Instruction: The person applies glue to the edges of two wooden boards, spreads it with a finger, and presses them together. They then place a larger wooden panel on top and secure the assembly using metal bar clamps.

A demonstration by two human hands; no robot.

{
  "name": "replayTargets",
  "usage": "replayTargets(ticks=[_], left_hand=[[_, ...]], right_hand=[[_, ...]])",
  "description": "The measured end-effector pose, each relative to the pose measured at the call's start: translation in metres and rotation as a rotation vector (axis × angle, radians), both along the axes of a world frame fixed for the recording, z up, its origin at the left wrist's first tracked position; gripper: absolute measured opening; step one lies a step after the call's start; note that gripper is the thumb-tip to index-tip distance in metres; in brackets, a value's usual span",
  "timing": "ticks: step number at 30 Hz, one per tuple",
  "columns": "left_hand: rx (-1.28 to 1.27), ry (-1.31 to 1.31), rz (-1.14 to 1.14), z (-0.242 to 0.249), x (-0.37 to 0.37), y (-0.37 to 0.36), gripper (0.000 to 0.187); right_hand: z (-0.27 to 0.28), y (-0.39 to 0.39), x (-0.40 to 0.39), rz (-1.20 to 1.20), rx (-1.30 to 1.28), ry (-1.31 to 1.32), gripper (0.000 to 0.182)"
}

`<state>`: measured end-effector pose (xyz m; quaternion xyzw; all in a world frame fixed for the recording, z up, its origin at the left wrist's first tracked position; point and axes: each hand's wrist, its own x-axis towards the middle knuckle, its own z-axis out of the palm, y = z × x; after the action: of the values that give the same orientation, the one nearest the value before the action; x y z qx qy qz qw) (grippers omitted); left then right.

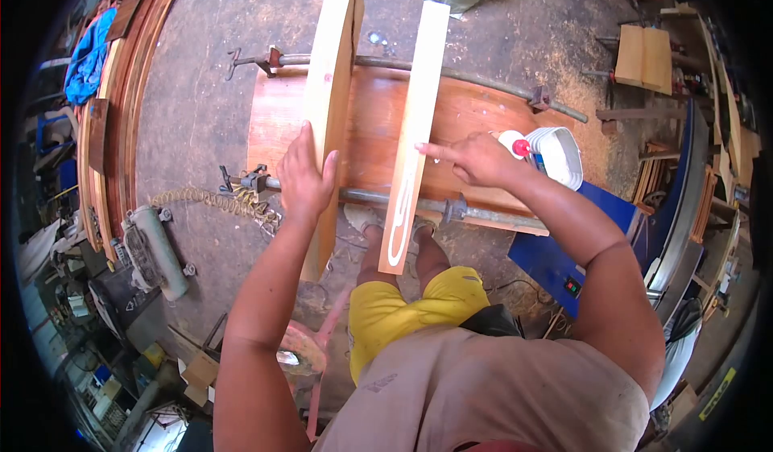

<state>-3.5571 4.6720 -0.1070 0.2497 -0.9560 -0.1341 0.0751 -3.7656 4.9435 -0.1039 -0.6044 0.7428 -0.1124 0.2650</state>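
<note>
A thick pale wooden beam (328, 74) lies across the reddish wooden work surface (374, 114). My left hand (304, 169) rests on the beam's left edge, its fingers stretched out and thumb apart. To the right is a narrower pale board (427, 66), with a long looped line of white glue (397, 227) on its near half. My right hand (475, 160) points at this board, index finger stretched out and its tip at the upper end of the glue; the other fingers are partly curled, holding nothing visible. Close by stands a white bottle with a red cap (521, 147).
Bar clamps run along the far edge (475, 76) and near edge (427, 203) of the work surface. A white plastic tub (561, 156) stands at its right end. Beyond are a blue machine (555, 247), stacked planks (133, 98) and an air hose (205, 200) on the left.
</note>
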Motion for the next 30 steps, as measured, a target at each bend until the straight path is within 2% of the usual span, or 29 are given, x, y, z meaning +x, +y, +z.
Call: replayTargets(ticks=[1, 3, 4, 5, 7, 10, 13, 15, 17, 23, 26, 28, 30], left_hand=[[0.002, -0.002, 0.001, 0.000, -0.001, 0.000, 0.070], [0.011, -0.015, 0.004, 0.000, 0.002, 0.003, 0.070], [0.015, -0.013, 0.004, 0.000, 0.001, 0.003, 0.069], [0.016, -0.011, 0.003, 0.001, 0.000, 0.002, 0.069], [0.025, -0.019, 0.004, 0.004, -0.001, 0.003, 0.069], [0.029, -0.012, -0.001, 0.002, 0.000, 0.002, 0.069], [0.011, -0.014, 0.002, -0.002, 0.002, 0.001, 0.070], [-0.006, -0.030, 0.009, -0.002, 0.001, -0.001, 0.070], [0.009, -0.030, 0.011, -0.002, 0.001, 0.001, 0.070], [0.021, -0.004, -0.005, 0.000, 0.000, 0.002, 0.070], [0.026, -0.015, 0.003, 0.002, 0.000, 0.002, 0.070], [0.023, -0.016, 0.004, 0.002, -0.001, 0.002, 0.070], [0.018, -0.013, 0.007, 0.001, -0.001, 0.002, 0.070]], right_hand=[[-0.006, 0.000, -0.006, 0.004, 0.000, 0.004, 0.082], [-0.023, 0.003, -0.024, -0.095, -0.207, 0.004, 0.078], [-0.017, -0.005, -0.037, -0.156, -0.201, 0.156, 0.079], [-0.008, -0.017, -0.052, -0.156, -0.201, 0.154, 0.079], [0.003, -0.035, -0.073, -0.307, 0.035, 0.111, 0.081], [-0.013, -0.024, -0.063, -0.187, -0.113, 0.087, 0.078], [-0.030, 0.004, -0.010, -0.098, -0.020, -0.075, 0.080], [0.001, 0.013, 0.026, -0.062, -0.024, -0.031, 0.080], [0.009, 0.013, 0.031, -0.031, -0.024, 0.008, 0.080], [-0.015, -0.015, -0.026, -0.330, -0.188, 0.099, 0.077], [-0.025, -0.007, -0.005, -0.168, -0.241, 0.043, 0.078], [-0.009, 0.009, 0.037, -0.077, -0.067, 0.005, 0.079], [0.003, 0.019, 0.063, -0.040, -0.017, -0.051, 0.079]])
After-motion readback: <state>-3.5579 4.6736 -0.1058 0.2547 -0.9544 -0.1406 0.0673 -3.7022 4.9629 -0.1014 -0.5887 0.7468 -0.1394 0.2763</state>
